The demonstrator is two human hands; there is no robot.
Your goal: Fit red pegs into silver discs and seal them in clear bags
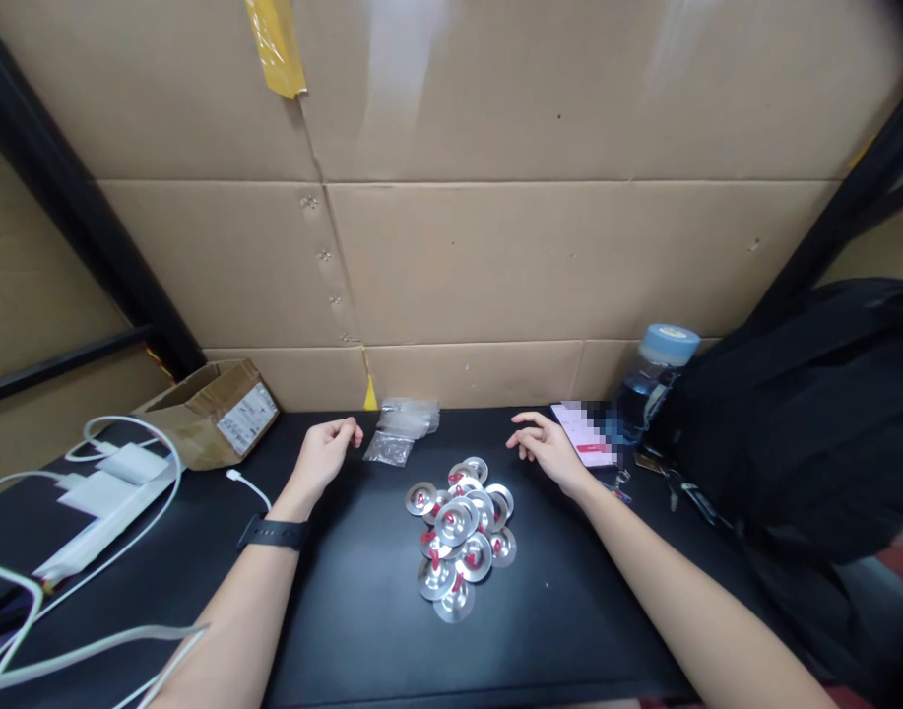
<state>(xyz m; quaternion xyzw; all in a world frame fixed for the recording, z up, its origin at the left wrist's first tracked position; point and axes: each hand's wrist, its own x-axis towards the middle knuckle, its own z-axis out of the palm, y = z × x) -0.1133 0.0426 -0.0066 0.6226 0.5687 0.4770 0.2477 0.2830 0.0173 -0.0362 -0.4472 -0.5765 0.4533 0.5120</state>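
The left hand [328, 454] is loosely curled beside clear plastic bags [402, 429]; the right hand [546, 447] is partly open. Metal discs [458, 522] with red pieces lie heaped between the forearms, toward the desk's [377, 645] front edge.

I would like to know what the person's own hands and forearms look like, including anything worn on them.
The left hand is bare, with a dark band, possibly a watch, around its wrist. The right hand is bare too, with nothing visible around its wrist. Neither forearm shows a sleeve.
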